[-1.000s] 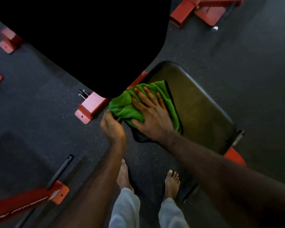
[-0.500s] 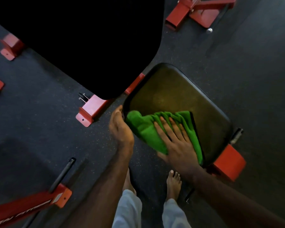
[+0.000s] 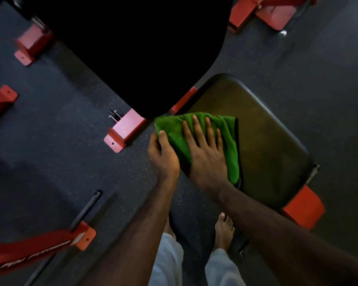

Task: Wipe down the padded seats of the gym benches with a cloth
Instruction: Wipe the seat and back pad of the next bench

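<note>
A large black padded backrest panel [image 3: 136,50] fills the upper centre of the head view and overhangs the far-left corner of the seat. Red steel frame feet [image 3: 123,132] rest on the dark speckled rubber floor [image 3: 50,162], and a black bar [image 3: 85,210] projects from a red beam at lower left. Two bare feet stand beside the seat's near edge. The dark rounded-rectangle padded bench seat [image 3: 269,145] shows a dull sheen. The crumpled green microfibre cloth [image 3: 174,129] lies on the seat's left portion. The right hand [image 3: 207,155] presses flat on the cloth, fingers straight and spread. The left hand [image 3: 163,151] grips the cloth's left edge, thumb on top.
</note>
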A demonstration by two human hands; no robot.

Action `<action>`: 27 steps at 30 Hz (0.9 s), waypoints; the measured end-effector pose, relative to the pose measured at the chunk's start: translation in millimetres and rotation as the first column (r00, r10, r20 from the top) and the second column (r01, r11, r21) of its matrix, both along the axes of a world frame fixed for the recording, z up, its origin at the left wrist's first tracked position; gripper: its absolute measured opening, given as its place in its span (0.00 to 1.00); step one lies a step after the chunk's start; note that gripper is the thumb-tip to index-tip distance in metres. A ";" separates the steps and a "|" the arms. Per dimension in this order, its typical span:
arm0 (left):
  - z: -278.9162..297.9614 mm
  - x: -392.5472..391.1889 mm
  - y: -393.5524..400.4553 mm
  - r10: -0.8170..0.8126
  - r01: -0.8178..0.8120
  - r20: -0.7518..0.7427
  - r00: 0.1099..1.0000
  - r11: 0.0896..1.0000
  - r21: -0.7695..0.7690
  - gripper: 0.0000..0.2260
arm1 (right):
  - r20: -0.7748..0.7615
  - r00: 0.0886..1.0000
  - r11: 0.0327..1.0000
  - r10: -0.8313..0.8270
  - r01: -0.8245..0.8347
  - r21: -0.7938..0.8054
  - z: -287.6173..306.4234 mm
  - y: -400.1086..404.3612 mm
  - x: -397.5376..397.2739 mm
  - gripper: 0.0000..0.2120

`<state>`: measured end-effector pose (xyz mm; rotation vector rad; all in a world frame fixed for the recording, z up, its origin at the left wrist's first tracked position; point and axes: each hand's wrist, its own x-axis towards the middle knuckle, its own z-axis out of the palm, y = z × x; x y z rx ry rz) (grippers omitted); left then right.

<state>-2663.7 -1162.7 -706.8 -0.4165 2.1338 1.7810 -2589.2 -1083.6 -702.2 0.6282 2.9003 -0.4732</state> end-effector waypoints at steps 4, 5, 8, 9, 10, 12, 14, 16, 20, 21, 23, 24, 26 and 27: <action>-11.0 -5.2 -6.5 0.059 -0.059 -0.011 0.998 0.998 0.000 0.14 | -0.021 0.998 0.998 0.055 -0.056 -0.027 -0.6 1.1 -21.0 0.47; -12.8 -6.0 -7.8 0.065 -0.065 -0.015 0.998 0.998 -0.004 0.14 | -0.041 0.997 0.997 0.071 -0.072 -0.019 -2.7 3.4 -14.0 0.48; -11.3 -2.8 -1.9 0.041 -0.042 -0.023 0.999 0.999 -0.017 0.12 | -0.069 0.993 0.995 0.096 -0.095 0.023 -5.1 14.3 23.6 0.47; -8.4 -1.6 0.9 0.022 -0.023 -0.040 0.999 1.000 -0.020 0.13 | -0.065 0.993 0.995 0.098 -0.096 0.039 -5.4 17.3 37.6 0.46; -6.3 -0.3 4.0 0.005 -0.006 -0.071 0.997 1.000 -0.014 0.16 | -0.051 0.994 0.995 0.092 -0.090 0.048 -5.0 20.6 52.9 0.46; -1.8 2.5 11.6 -0.033 0.031 -0.115 0.993 0.999 -0.015 0.21 | -0.022 0.998 0.997 0.062 -0.061 0.045 -2.8 28.5 86.7 0.46; 2.1 5.3 19.2 -0.089 0.079 -0.155 0.984 0.995 -0.066 0.22 | -0.016 0.999 0.998 0.042 -0.042 0.048 -1.5 34.5 119.9 0.46; 5.6 9.0 26.2 -0.155 0.122 -0.214 0.964 0.979 -0.161 0.21 | -0.009 1.000 0.998 0.019 -0.019 0.057 2.5 38.5 143.6 0.47; 3.7 10.0 31.8 -0.238 0.174 -0.265 0.934 0.954 -0.244 0.24 | 0.035 0.998 0.997 -0.045 0.043 0.060 4.9 30.3 128.8 0.50; 3.0 10.2 31.1 -0.235 0.171 -0.252 0.939 0.953 -0.251 0.23 | 0.050 0.998 0.997 -0.048 0.045 0.059 3.7 25.9 113.2 0.51; 1.1 8.4 29.9 -0.198 0.137 -0.258 0.946 0.962 -0.235 0.22 | 0.039 0.999 0.998 -0.034 0.032 0.054 1.0 19.7 74.5 0.51; 1.1 6.2 28.3 -0.172 0.119 -0.257 0.951 0.971 -0.208 0.21 | 0.027 0.999 0.999 -0.020 0.019 0.039 0.5 16.1 54.0 0.51; 0.7 0.8 23.6 -0.138 0.104 -0.246 0.959 0.984 -0.147 0.19 | 0.008 1.000 1.000 -0.003 0.003 -0.022 0.5 9.2 17.3 0.51; 0.4 -2.6 20.6 -0.131 0.100 -0.253 0.958 0.986 -0.130 0.15 | -0.008 1.000 0.999 -0.008 0.007 -0.043 0.7 7.2 4.1 0.52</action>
